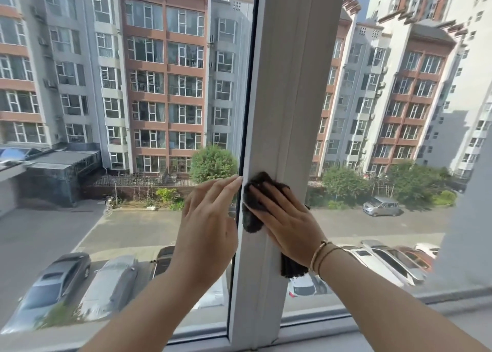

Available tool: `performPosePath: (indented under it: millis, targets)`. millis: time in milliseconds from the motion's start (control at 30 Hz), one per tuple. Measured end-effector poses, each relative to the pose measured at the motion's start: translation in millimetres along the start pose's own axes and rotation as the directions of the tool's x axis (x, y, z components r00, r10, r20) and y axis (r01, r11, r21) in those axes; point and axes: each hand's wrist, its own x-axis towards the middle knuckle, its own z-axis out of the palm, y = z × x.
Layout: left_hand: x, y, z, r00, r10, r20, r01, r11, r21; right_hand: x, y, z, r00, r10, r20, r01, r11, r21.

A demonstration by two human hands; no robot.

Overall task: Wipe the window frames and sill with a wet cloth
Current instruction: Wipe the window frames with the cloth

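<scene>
A white vertical window frame post point(290, 85) runs down the middle of the head view between two glass panes. My right hand point(287, 221) presses a dark cloth point(253, 207) flat against the post at mid height, fingers spread and pointing up-left. A dark end of the cloth hangs out below the palm near the wrist. My left hand point(210, 218) is beside it on the left, fingers straight, with the fingertips touching the post's left edge by the black seal. The bottom frame rail point(332, 322) and the pale sill lie below.
The left pane point(119, 112) and right pane point(399, 112) look out on apartment blocks, trees and parked cars far below. A grey wall edge point(474, 218) borders the window on the right. Thin bracelets circle my right wrist.
</scene>
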Motion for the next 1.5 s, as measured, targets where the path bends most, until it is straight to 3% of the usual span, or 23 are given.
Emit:
performPosePath:
  millis: [67,133,200,267,400,500,600,767,867,967,1033,1100,1200,1267,1367,1500]
  targets:
    - [-4.1,-0.5,6.2,1.0,-0.014,0.009,0.014,0.999,-0.035,6.4,3.4,-3.9,1.0,0.026,-0.015,-0.026,1.0,0.008]
    - [-4.1,1.2,12.3,0.999,-0.042,-0.001,0.041,0.995,-0.088,28.1,11.4,-16.2,0.983,0.161,-0.094,-0.153,0.985,0.078]
    - [-2.8,4.3,18.0,0.997,-0.075,-0.013,0.072,0.986,-0.15,55.2,21.4,-29.7,0.921,0.334,-0.201,-0.303,0.938,0.17]
    - [-3.4,7.0,22.5,0.993,-0.114,-0.015,0.108,0.971,-0.214,71.6,26.3,-35.5,0.888,0.385,-0.253,-0.338,0.917,0.211]
    - [-16.2,7.8,30.9,0.978,-0.206,-0.033,0.182,0.922,-0.342,51.6,14.1,-19.5,0.916,0.31,-0.253,-0.27,0.945,0.183]
    - [-36.0,6.5,38.5,0.96,-0.282,0.004,0.257,0.871,-0.419,1.4,-13.2,7.8,0.984,0.132,-0.118,-0.122,0.989,0.088]
    - [-57.8,2.6,48.3,0.935,-0.345,0.075,0.338,0.81,-0.479,-46.9,-43.9,32.7,1.0,0.014,0.014,-0.014,0.999,0.032]
    - [-79.5,-2.2,61.8,0.886,-0.43,0.175,0.449,0.698,-0.558,-60.4,-59.0,35.9,0.999,0.012,0.052,-0.015,0.998,0.056]
    - [-80.4,6.2,63.4,0.863,-0.472,0.179,0.476,0.642,-0.601,-33.1,-45.8,15.6,0.981,0.193,-0.038,-0.186,0.973,0.139]
    - [-79.3,11.2,63.8,0.839,-0.511,0.188,0.5,0.588,-0.636,12.5,-30.4,-2.7,0.876,0.454,-0.163,-0.404,0.875,0.265]
    - [-78.5,9.4,63.2,0.826,-0.522,0.213,0.514,0.54,-0.667,25.9,-31.7,-4.2,0.847,0.495,-0.195,-0.433,0.854,0.29]
    - [-77.3,6.9,61.9,0.825,-0.501,0.261,0.524,0.505,-0.686,11.7,-42.5,5.8,0.884,0.435,-0.17,-0.387,0.887,0.252]
    - [-78.8,3.0,60.7,0.816,-0.474,0.329,0.548,0.455,-0.702,-49.8,-70.3,32.9,0.988,0.153,0.0,-0.152,0.982,0.114]
    - [-82.6,-1.5,60.7,0.796,-0.493,0.351,0.578,0.445,-0.684,-88.9,-87.6,47.2,0.992,-0.001,0.123,-0.005,0.999,0.05]
    - [-91.2,-6.2,62.5,0.793,-0.493,0.357,0.594,0.496,-0.633,-115.7,-101.1,57.3,0.969,-0.111,0.221,0.104,0.994,0.045]
    - [-102.0,-9.1,67.5,0.768,-0.535,0.352,0.629,0.528,-0.571,-104.5,-85.7,49.7,0.978,-0.13,0.16,0.122,0.991,0.059]
